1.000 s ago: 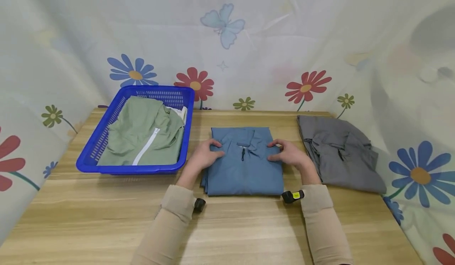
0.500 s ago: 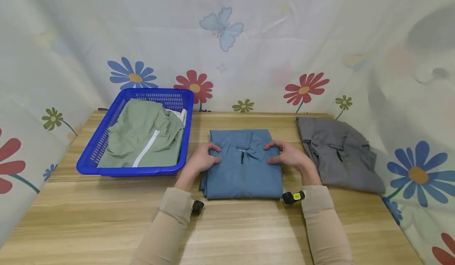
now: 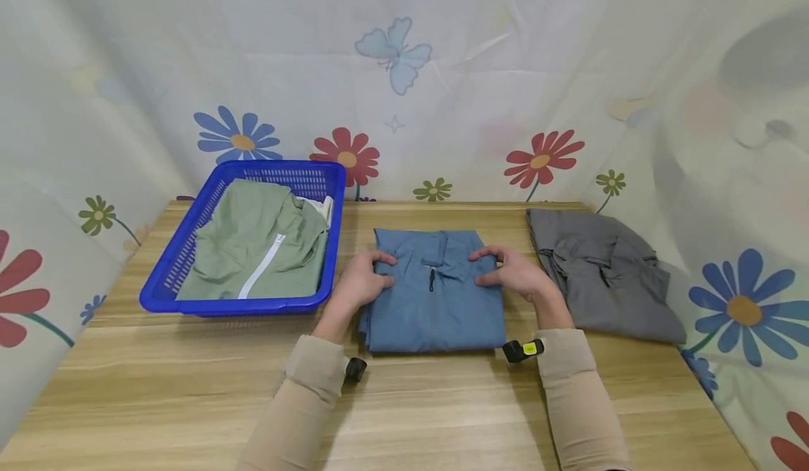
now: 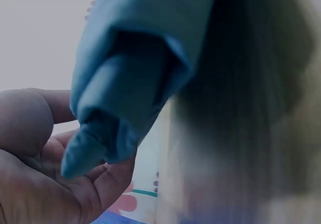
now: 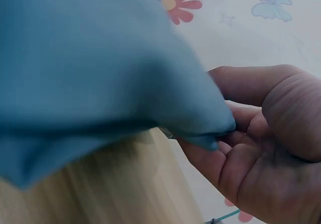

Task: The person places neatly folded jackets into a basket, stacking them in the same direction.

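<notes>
A folded blue zip-neck jacket (image 3: 436, 309) lies face up in the middle of the table, its collar at the far side and a dark zip pull below it. At its left side my left hand (image 3: 362, 279) grips the folded layers, thumb on top and fingers underneath. The same hold on the opposite side comes from my right hand (image 3: 517, 272). In the left wrist view, the rolled layers of the jacket (image 4: 135, 78) sit between thumb and fingers. The right wrist view has the jacket's edge (image 5: 195, 103) between the right thumb and fingers.
Left of the jacket stands a blue plastic basket (image 3: 336, 246) with a green zip garment (image 3: 253, 239) and some white cloth (image 3: 322, 208) in it. A folded grey garment (image 3: 607, 274) lies on the right of the wooden table (image 3: 430, 415). A flowered curtain (image 3: 480, 99) hangs behind.
The head view has shifted slightly, so the scene sits a little lower. Both hands keep their hold on the jacket, which stays in nearly the same place.
</notes>
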`<action>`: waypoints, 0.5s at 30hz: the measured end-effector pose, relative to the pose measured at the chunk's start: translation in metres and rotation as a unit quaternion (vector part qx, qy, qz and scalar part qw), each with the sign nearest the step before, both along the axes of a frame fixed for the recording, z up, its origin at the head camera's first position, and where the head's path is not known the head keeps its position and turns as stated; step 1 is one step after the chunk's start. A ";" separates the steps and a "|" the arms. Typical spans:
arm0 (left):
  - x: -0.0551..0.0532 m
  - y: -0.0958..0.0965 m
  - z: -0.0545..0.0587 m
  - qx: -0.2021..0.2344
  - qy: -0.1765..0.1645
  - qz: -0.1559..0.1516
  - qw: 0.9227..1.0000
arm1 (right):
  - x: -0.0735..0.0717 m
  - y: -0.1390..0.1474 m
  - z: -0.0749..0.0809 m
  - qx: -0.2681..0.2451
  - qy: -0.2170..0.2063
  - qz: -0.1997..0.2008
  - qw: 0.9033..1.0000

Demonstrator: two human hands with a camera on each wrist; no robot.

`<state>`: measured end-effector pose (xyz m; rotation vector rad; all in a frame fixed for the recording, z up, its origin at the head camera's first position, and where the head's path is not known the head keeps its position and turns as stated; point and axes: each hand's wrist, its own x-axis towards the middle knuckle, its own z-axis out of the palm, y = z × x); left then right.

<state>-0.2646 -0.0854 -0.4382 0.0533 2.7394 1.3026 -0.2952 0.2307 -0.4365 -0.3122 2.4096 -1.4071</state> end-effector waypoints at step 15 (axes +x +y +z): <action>0.023 -0.015 0.051 0.033 0.090 -0.016 0.995 | 0.013 -0.009 0.038 -0.053 0.042 -0.004 0.998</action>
